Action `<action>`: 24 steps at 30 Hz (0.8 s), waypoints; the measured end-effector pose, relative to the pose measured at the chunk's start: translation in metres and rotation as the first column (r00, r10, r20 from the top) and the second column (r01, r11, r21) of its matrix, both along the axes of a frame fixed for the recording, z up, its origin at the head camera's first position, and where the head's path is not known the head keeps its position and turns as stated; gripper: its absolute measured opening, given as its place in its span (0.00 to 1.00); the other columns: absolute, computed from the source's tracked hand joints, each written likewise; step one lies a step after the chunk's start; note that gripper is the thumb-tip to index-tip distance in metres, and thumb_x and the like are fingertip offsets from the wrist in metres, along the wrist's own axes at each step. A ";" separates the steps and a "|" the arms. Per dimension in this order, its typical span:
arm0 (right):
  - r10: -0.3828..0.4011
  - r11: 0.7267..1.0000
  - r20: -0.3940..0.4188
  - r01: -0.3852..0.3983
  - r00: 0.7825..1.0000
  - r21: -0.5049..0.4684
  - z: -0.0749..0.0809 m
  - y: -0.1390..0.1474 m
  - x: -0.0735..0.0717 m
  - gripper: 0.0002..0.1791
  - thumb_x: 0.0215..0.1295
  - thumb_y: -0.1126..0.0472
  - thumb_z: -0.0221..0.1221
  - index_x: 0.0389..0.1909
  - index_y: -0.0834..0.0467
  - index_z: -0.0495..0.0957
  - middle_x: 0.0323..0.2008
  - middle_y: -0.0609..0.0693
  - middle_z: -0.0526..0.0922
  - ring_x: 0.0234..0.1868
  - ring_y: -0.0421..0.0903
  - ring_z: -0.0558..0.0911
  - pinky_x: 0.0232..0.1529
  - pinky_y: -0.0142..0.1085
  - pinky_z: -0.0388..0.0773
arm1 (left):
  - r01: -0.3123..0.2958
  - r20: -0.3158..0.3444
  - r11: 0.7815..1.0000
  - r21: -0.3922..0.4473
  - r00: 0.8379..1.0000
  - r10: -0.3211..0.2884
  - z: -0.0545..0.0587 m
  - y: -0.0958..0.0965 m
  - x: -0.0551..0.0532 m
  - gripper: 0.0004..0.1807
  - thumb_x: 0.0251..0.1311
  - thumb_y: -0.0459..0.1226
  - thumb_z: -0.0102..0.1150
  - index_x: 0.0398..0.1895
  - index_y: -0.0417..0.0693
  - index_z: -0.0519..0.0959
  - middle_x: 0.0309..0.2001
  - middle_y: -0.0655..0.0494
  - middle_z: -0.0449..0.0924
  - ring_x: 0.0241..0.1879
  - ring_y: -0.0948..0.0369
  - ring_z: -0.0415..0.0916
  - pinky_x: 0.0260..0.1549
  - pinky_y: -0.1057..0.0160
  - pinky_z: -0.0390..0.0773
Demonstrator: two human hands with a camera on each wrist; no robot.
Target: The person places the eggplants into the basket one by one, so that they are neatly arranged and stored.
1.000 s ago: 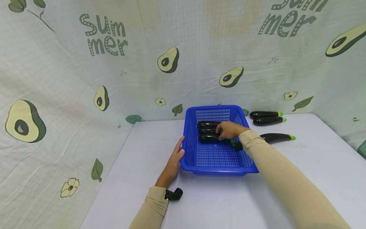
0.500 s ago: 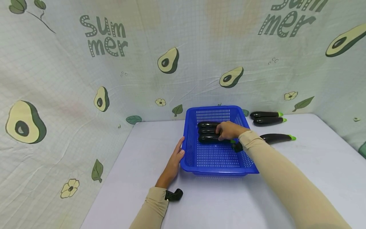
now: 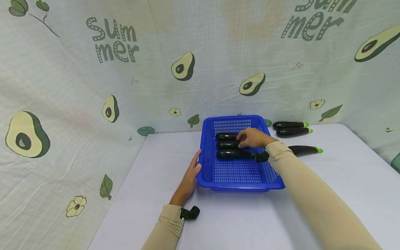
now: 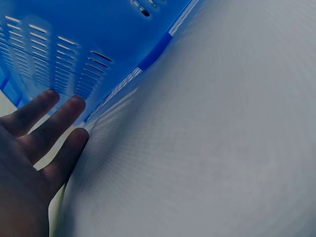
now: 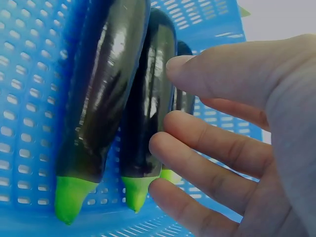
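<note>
Three dark eggplants lie side by side in a blue plastic basket [image 3: 237,175]: a near eggplant [image 3: 232,154], a middle eggplant [image 3: 226,144] and a far eggplant [image 3: 225,136]. My right hand [image 3: 254,137] is over their right ends. In the right wrist view, its thumb and extended fingers [image 5: 212,163] are beside the middle eggplant [image 5: 150,98], not curled round it; light contact is hard to tell. The bright green stem ends show there. My left hand [image 3: 189,177] rests along the basket's left outer side, its fingers [image 4: 66,118] spread and nearly straight.
On the table right of the basket, two eggplants [image 3: 292,131] lie together at the back. Another eggplant [image 3: 303,150] lies nearer, partly hidden by the right sleeve. A patterned cloth [image 3: 218,100] hangs behind the white table [image 3: 156,159].
My right hand has let go of the near eggplant and shifted slightly back and right. The near eggplant sits a little closer, with a gap from the middle one. The left hand stays put.
</note>
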State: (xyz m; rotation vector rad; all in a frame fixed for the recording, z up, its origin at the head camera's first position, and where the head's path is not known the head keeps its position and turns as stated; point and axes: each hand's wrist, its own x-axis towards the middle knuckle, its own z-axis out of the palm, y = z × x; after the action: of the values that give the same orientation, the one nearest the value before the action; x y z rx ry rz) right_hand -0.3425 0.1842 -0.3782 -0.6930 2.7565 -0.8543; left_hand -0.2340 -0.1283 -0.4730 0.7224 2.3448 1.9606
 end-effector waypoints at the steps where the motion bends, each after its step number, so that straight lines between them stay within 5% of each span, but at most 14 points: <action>1: -0.002 1.000 0.000 0.002 1.000 -0.008 0.000 0.000 0.000 0.21 0.58 0.63 0.70 0.51 0.68 0.81 0.36 0.52 0.87 0.40 0.48 0.84 0.47 0.48 0.80 | 0.002 -0.003 1.000 0.001 1.000 -0.002 -0.001 0.000 0.000 0.32 0.77 0.48 0.35 0.81 0.64 0.48 0.80 0.60 0.43 0.77 0.56 0.41 0.72 0.41 0.40; 13: -0.044 0.992 -0.027 0.040 0.999 -0.121 0.011 0.007 0.007 0.18 0.65 0.60 0.65 0.53 0.65 0.81 0.44 0.56 0.86 0.45 0.53 0.84 0.47 0.49 0.80 | -0.005 0.004 1.000 -0.003 1.000 0.005 0.000 0.001 0.000 0.31 0.77 0.48 0.35 0.81 0.66 0.48 0.80 0.61 0.43 0.78 0.57 0.38 0.73 0.42 0.39; 24: -0.106 0.947 0.030 0.110 0.994 -0.302 0.030 0.037 0.022 0.23 0.70 0.55 0.62 0.60 0.63 0.77 0.53 0.60 0.82 0.52 0.56 0.82 0.53 0.50 0.80 | 0.002 0.014 1.000 0.012 1.000 -0.002 0.000 0.000 0.000 0.31 0.77 0.48 0.35 0.81 0.65 0.47 0.80 0.59 0.42 0.78 0.56 0.39 0.72 0.41 0.40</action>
State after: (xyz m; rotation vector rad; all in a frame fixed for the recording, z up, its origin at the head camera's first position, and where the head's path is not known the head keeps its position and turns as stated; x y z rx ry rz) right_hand -0.3202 0.2211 -0.3487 -0.5833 2.6987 -1.3214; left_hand -0.2341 -0.1281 -0.4728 0.7085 2.3255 1.9740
